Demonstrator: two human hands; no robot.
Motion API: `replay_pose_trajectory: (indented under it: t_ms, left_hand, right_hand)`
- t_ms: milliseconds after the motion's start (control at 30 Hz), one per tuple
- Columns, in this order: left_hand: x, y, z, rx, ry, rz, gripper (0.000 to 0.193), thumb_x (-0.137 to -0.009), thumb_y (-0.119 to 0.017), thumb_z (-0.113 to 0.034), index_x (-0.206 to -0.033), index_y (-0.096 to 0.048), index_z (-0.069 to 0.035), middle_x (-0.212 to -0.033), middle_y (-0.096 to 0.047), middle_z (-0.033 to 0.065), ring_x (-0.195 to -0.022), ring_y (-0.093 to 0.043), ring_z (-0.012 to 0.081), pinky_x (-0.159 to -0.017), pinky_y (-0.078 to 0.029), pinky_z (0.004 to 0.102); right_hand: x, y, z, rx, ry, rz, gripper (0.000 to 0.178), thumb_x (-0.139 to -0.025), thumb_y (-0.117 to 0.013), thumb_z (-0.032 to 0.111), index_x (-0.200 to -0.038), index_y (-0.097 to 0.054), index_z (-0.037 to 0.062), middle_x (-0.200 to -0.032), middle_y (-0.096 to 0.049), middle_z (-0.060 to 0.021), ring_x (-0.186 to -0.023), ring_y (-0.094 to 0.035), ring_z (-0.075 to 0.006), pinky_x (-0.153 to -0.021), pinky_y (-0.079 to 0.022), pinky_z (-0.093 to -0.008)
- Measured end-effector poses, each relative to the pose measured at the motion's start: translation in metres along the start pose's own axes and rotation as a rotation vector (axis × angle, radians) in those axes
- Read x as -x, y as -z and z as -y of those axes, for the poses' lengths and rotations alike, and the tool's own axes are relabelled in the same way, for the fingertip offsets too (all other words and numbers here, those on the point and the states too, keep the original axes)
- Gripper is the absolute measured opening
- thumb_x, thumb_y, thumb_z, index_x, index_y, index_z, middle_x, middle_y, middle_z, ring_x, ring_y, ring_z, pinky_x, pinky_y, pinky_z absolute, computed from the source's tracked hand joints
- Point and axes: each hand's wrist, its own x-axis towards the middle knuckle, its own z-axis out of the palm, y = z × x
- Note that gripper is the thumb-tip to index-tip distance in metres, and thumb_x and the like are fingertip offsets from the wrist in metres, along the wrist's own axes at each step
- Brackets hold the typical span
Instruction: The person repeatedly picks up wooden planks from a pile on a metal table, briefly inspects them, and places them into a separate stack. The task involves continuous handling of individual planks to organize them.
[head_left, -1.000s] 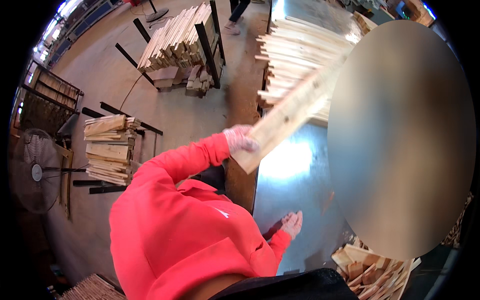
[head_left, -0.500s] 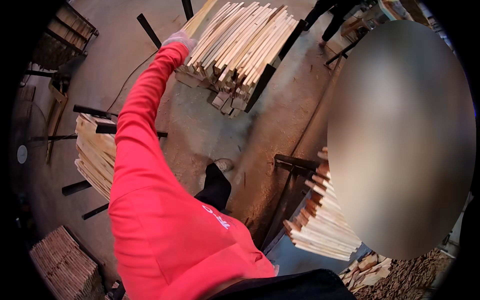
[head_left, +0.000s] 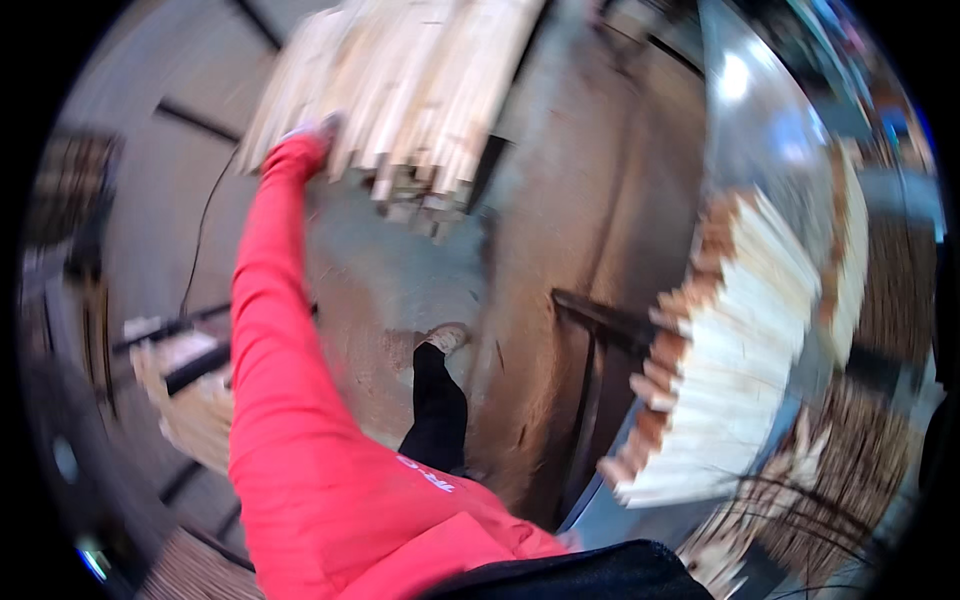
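My left hand (head_left: 318, 138), in a pale glove, reaches out at the end of a long red sleeve. It is at the near ends of the pale wooden strips (head_left: 400, 80) piled on a dark-framed rack, toward the left side of that pile. Motion blurs its fingers, so whether they are closed on a strip cannot be told. Under the upper strips, several shorter block-like ends (head_left: 430, 200) stick out. My right hand is outside the picture.
Right, pale strips with brown edges (head_left: 735, 350) lie in a row on a metal table (head_left: 760, 120); a dark metal bar (head_left: 600, 318) juts out beside them. At left are boards on a rack (head_left: 190, 400) and a floor cable (head_left: 200, 230). Stacked sticks (head_left: 850, 470) stand lower right.
My left hand has come down and nearer, from the pile's left edge to its near ends. The view has shifted, and more of the right-hand table and strips shows.
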Motion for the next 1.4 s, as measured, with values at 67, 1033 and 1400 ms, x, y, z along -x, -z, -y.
replay_pose_trajectory:
  t_ms: [67, 1033, 1400]
  left_hand:
    - [0.014, 0.013, -0.043, 0.014, -0.175, -0.193, 0.061, -0.087, -0.046, -0.050, -0.124, -0.052, -0.001, -0.118, -0.056, 0.0225, -0.109, -0.055, 0.0319, -0.094, -0.043, 0.0395]
    - [1.141, -0.492, -0.515, 0.095, -0.657, 1.776, 0.092, -0.086, -0.051, -0.064, -0.145, -0.019, 0.000, -0.125, -0.049, 0.0212, -0.102, -0.057, 0.0315, -0.080, -0.053, 0.0471]
    - [1.212, -0.529, -0.566, 1.033, -0.365, 1.506, 0.031, -0.087, -0.061, -0.040, -0.078, -0.055, -0.011, -0.073, -0.058, 0.0036, -0.062, -0.054, 0.0172, -0.058, -0.047, 0.0321]
  right_hand:
    - [0.017, 0.003, -0.011, -0.089, -0.106, 0.103, 0.037, -0.093, -0.048, 0.035, -0.107, -0.062, 0.0041, -0.098, -0.064, -0.0253, -0.094, -0.062, -0.0390, -0.082, -0.048, -0.0456]
    - [0.051, 0.020, -0.661, -1.075, -0.930, -0.441, 0.087, -0.075, -0.063, 0.022, -0.146, -0.016, 0.0041, -0.134, -0.042, -0.0283, -0.122, -0.046, -0.0422, -0.103, -0.039, -0.0416]
    - [0.153, -0.081, -0.606, -1.200, -0.465, -0.541, 0.084, -0.076, -0.069, 0.028, -0.146, -0.027, 0.0078, -0.125, -0.051, -0.0219, -0.116, -0.052, -0.0366, -0.099, -0.043, -0.0408]
